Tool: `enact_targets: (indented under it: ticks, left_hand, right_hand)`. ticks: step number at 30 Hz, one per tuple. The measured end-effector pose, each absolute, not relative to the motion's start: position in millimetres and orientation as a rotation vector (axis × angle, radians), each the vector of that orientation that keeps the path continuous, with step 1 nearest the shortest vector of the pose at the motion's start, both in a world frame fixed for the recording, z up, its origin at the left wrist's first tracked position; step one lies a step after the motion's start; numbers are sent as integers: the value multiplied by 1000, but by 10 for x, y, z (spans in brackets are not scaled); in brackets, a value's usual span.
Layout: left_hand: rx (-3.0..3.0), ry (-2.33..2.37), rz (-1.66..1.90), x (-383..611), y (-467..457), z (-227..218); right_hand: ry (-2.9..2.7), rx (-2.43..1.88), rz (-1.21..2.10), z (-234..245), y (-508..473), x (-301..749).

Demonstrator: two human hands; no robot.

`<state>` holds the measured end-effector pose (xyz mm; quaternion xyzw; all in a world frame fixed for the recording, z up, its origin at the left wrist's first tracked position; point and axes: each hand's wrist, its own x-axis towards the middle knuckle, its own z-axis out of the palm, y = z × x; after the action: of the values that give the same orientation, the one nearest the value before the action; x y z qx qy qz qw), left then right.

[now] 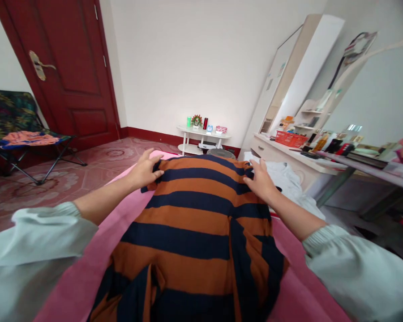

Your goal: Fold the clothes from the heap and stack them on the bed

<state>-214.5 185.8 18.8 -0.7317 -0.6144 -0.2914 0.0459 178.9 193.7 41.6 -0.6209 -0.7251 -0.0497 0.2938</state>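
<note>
Well beyond my fingers, there's a white stand with a red-dotted plant! Off to their left, a red door and a folding chair bearing orange cloth; to their right, a red basket tops the white dresser.

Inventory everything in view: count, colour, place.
Striped garment: 1, brown and navy, centre
Sheet: 1, pink, under garment
Cloth: 1, pale grey, right
Folding chair: 1, patterned, left
Clothing heap: 1, orange, chair
Door: 1, red, left
Small table: 1, white, far wall
Cabinet: 1, white, right
Dresser: 1, white, right
Basket: 1, red, dresser
Bottles: several, mixed colours, right
Sleeves: 2, green, arms
Left hand: 1, bare, garment's left
Right hand: 1, bare, garment's right
</note>
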Motion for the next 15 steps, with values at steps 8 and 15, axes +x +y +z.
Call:
enact_targets:
  ticks: [8,15]
  left_hand:
    - [-3015,-1681,-730,-1846,527,-167]
    - [-3338,-1850,-731,-2066,-296,-152]
  right_hand:
    - [-2487,-1209,561,-206,858,1878]
    - [-2147,-1423,947,-185,472,2045]
